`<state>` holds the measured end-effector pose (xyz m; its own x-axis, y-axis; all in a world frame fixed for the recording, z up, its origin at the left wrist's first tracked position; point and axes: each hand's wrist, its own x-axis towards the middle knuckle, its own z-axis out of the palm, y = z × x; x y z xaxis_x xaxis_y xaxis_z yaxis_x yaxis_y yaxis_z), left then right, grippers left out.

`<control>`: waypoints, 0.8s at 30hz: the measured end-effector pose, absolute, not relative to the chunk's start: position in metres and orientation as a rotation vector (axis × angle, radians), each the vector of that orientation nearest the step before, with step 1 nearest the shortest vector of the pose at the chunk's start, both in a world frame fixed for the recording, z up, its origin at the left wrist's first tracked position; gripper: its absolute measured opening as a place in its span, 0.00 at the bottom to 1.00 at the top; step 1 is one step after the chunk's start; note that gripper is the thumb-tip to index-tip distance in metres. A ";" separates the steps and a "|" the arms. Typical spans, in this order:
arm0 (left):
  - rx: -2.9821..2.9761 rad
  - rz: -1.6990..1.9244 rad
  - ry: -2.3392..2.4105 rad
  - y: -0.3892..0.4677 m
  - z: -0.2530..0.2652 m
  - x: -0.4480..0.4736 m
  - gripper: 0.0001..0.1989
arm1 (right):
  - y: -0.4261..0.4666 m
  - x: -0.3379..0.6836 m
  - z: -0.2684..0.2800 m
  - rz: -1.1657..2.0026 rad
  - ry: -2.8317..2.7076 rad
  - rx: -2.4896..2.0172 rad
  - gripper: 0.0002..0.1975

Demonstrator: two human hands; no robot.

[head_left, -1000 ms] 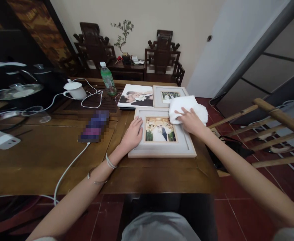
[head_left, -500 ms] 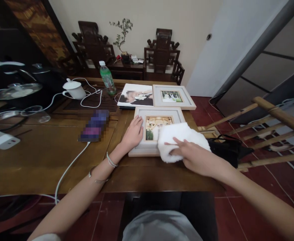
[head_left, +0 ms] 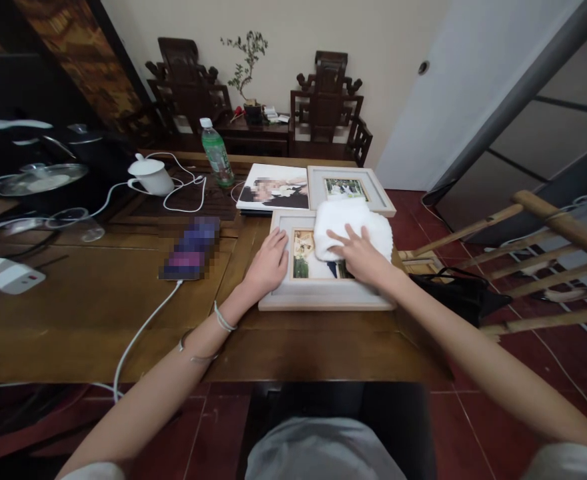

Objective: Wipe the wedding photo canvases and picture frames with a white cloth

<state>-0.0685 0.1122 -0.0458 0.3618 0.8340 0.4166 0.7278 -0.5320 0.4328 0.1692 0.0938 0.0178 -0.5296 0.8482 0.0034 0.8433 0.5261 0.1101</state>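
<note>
A white-bordered picture frame (head_left: 283,293) lies flat near the table's right end, a photo behind its front. My left hand (head_left: 268,261) holds this frame by its left edge, fingers laid over the border. On the frame's upper right part, my right hand (head_left: 361,257) presses a folded white towel (head_left: 346,217), fingers spread over the cloth. The towel covers much of the photo and the near edge of a second picture frame (head_left: 381,190) behind. Beside that second frame lies a photo print or album (head_left: 273,190) on top of something dark.
On the wooden table (head_left: 98,320) are a phone (head_left: 191,250) with a charging cable, a lidded white cup (head_left: 151,175), a green-labelled bottle (head_left: 217,157), a clear plastic cup (head_left: 91,230) and a pot (head_left: 43,183). A wooden chair (head_left: 548,267) with a black bag (head_left: 453,293) stands right.
My right hand has slid the towel away from me, from the frame's lower right part to its upper right. My left hand has stayed at the left edge.
</note>
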 end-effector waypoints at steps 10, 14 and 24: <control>2.464 0.921 1.427 0.112 -0.046 -0.067 0.21 | -0.026 0.169 0.060 -0.423 2.758 1.209 0.38; 2.467 0.901 1.428 0.113 -0.046 -0.068 0.21 | 0.001 0.162 0.045 -0.337 2.793 1.250 0.36; 2.491 0.856 1.428 0.112 -0.043 -0.072 0.23 | 0.117 0.157 0.015 0.220 2.846 1.573 0.32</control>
